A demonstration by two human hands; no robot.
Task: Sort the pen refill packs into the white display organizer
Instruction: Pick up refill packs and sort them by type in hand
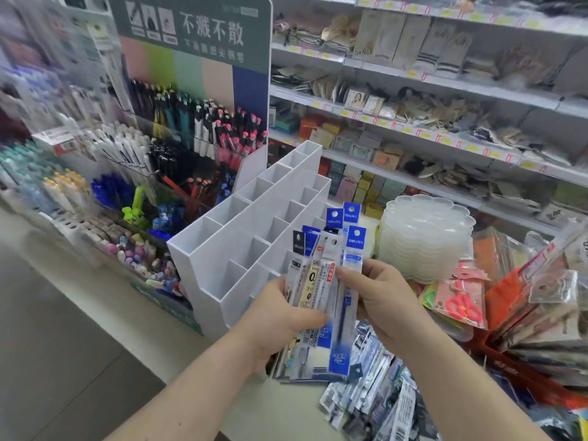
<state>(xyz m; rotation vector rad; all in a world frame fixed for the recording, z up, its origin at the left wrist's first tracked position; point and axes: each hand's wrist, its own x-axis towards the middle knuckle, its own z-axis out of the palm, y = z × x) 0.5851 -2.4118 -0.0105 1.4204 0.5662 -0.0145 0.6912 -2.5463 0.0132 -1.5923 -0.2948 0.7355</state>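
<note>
A white display organizer [222,249] with stepped rows of open compartments stands on the counter, tilted away to the upper right. In front of it my left hand [280,313] grips a fanned bundle of pen refill packs [318,281], clear sleeves with blue and black header cards. My right hand [381,300] pinches one blue-topped refill pack [345,300] at the right side of the bundle. More refill packs [375,393] lie in a loose heap on the counter below my hands. The compartments I can see hold nothing.
A stack of clear scalloped trays [426,237] sits right of the organizer. Packaged scissors [461,300] and mixed packets fill a red basket [521,370] at the right. Pen displays [178,148] crowd the left; stocked shelves [445,128] run behind.
</note>
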